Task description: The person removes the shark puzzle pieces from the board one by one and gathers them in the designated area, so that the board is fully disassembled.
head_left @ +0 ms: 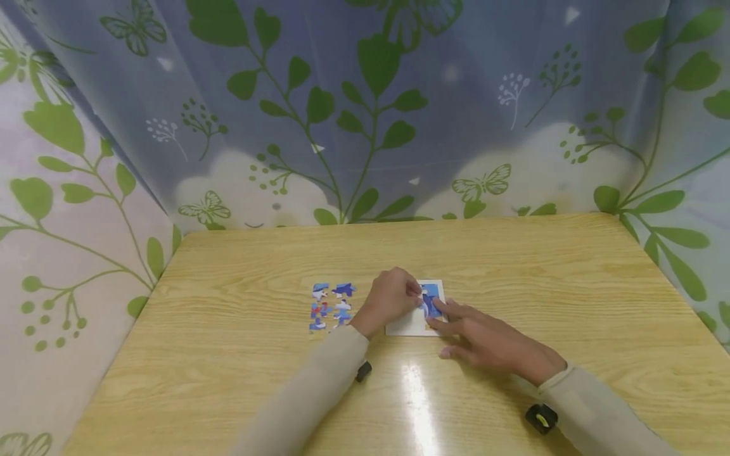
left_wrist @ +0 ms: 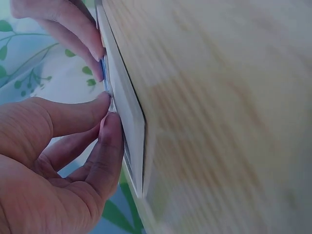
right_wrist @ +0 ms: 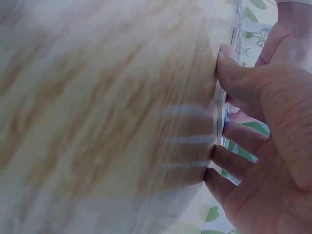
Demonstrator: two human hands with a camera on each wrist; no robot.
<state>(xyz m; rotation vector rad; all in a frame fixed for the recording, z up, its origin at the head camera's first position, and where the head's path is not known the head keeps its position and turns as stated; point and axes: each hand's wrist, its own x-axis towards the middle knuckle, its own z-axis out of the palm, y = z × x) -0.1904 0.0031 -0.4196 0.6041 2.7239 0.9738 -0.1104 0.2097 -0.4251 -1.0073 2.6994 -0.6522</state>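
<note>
A white puzzle board (head_left: 403,329) lies flat on the table, with several blue jigsaw pieces (head_left: 430,292) along its right part. Over the board's middle, my left hand (head_left: 392,297) pinches a small puzzle piece (left_wrist: 112,104) between thumb and forefinger, at the edge of those pieces. Most of that piece is hidden by the fingertips. My right hand (head_left: 485,339) comes in from the right, its extended fingers resting on the blue pieces and the board's right edge. In the right wrist view the right thumb (right_wrist: 231,73) is apart from the other fingers, low at the tabletop.
Several loose puzzle pieces (head_left: 342,305) in blue, white and red lie left of the board, beside the left forearm. The wooden table (head_left: 239,272) meets a leaf-patterned curtain (head_left: 365,126) at the back. Black wrist devices (head_left: 540,418) sit under both sleeves.
</note>
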